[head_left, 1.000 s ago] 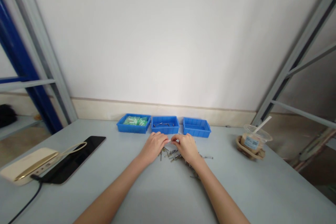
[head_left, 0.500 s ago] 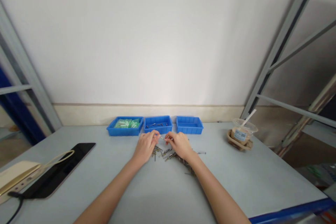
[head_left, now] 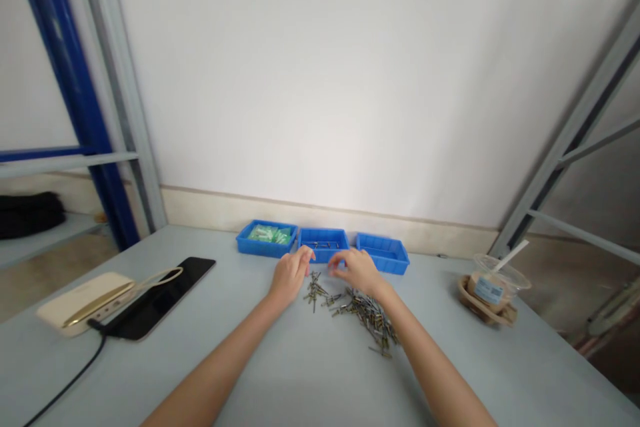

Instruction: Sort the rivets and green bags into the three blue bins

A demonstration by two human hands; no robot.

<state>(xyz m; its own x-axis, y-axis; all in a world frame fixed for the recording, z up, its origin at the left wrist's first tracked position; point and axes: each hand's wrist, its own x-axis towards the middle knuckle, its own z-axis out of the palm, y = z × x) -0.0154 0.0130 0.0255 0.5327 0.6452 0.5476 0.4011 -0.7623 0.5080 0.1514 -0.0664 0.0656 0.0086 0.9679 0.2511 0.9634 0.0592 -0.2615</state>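
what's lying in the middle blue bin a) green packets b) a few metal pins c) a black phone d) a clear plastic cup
B: the middle blue bin holds a few metal pins, while the green packets sit in the left bin.

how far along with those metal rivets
Done: a few slim metal rivets lie in the middle blue plastic bin. In hand: the left hand and right hand sit at its front edge, any rivet hidden. Left: most remain in the loose grey pile.
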